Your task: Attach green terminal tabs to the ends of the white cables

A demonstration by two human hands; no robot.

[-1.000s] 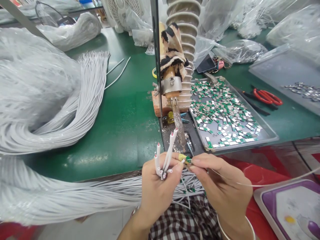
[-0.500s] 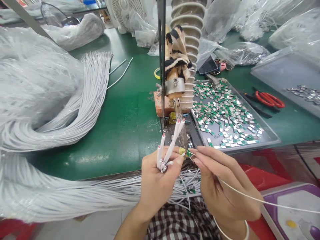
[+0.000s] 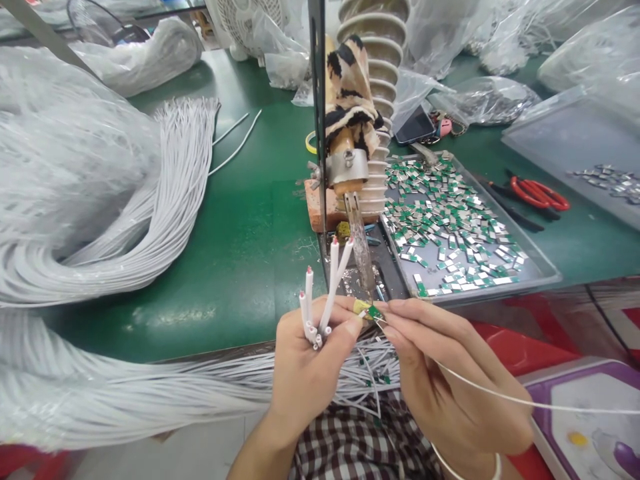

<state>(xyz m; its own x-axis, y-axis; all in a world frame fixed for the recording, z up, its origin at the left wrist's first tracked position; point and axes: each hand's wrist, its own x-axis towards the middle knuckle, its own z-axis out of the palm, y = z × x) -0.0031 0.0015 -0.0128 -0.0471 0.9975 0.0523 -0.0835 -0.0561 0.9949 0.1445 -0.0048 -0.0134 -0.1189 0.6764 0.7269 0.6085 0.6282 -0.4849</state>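
My left hand (image 3: pixel 310 353) is closed around several white cables (image 3: pixel 327 287), their reddish cut ends pointing up. Its thumb and a yellow-wrapped fingertip (image 3: pixel 361 307) pinch one cable end against a small green circuit board (image 3: pixel 375 312). My right hand (image 3: pixel 450 367) pinches a thin solder wire (image 3: pixel 480 385) that runs off to the right; its fingertips are at the board's right side. Just above the board is the tip of a soldering iron (image 3: pixel 360 240), clamped pointing downward. Whether the tip touches the board I cannot tell.
A tray (image 3: pixel 543 277) of small green boards stands right of the iron, with red-handled pliers (image 3: pixel 537 193) beyond. Bundled white cables (image 3: pixel 185 173) lie at left, others (image 3: pixel 150 393) across my lap. A ribbed hose (image 3: pixel 375 40) and brick (image 3: pixel 316 207) stand behind the iron.
The cables in my left hand have shifted slightly left and tilted. The green board shows more between my fingertips. Both hands keep their grip.
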